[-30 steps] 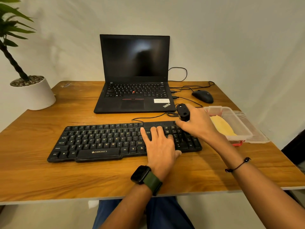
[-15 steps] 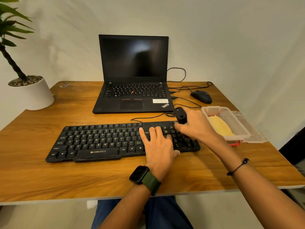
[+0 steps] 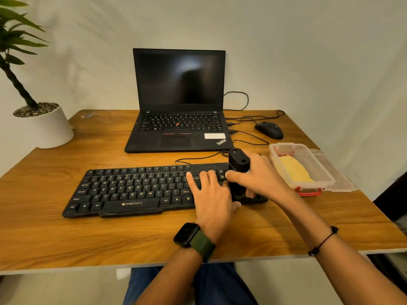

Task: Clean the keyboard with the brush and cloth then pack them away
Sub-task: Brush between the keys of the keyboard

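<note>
While the brush works the right end of the keyboard, the left hand steadies it.

The right hand has its fingers closed around the brush; the left lies flat, fingers spread on the keys. Right of the keyboard, the cloth waits in the open box. Hard strokes may slide the keyboard and pull its cable.

one head-worn view looks forward and down, close over the desk.
</note>
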